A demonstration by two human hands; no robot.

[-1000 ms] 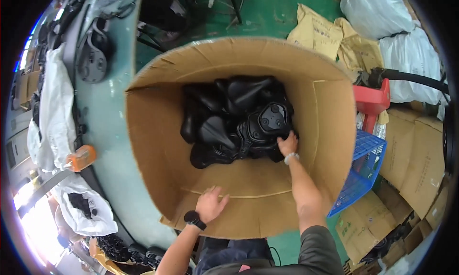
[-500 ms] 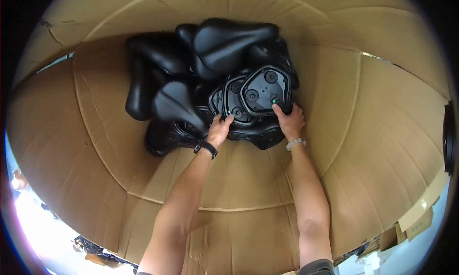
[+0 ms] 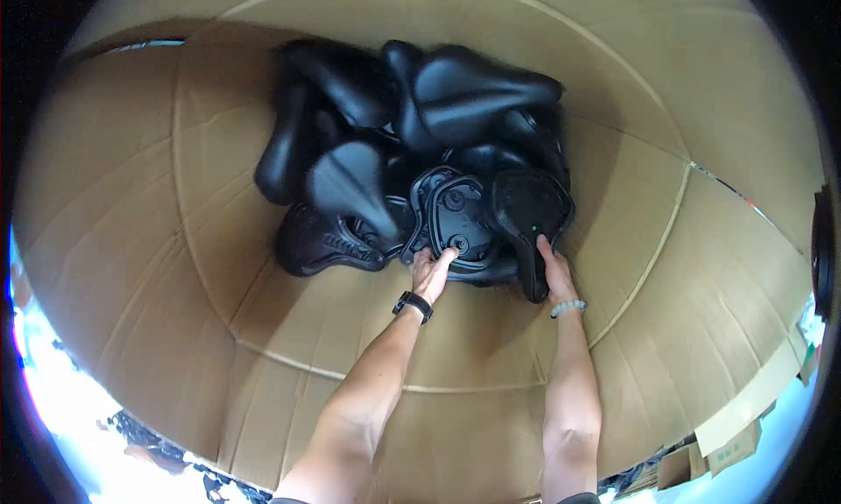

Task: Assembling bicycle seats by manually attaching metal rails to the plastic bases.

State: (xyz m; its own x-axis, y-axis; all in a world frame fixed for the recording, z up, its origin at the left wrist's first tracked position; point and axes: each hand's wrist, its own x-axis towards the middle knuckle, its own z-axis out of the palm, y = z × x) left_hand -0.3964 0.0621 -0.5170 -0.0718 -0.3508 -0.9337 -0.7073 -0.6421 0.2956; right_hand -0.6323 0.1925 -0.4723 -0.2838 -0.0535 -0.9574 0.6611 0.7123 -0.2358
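Saddles (image 3: pixel 412 154), black and heaped, fill the far end of a deep cardboard box (image 3: pixel 158 267) that you are leaning into, both bare forearms reaching down from the lower edge. Your left hand (image 3: pixel 432 272), watch on its wrist, has its fingertips pressed on the ribbed underside of an upturned saddle (image 3: pixel 457 228) at the near edge of the heap, not closed round it. Your right hand (image 3: pixel 554 272), with a bead bracelet, grips the edge of a neighbouring saddle (image 3: pixel 528 208), tipped up on its side. Both sit nearest you, likely the easiest to reach. The box's brown walls curve up all around.
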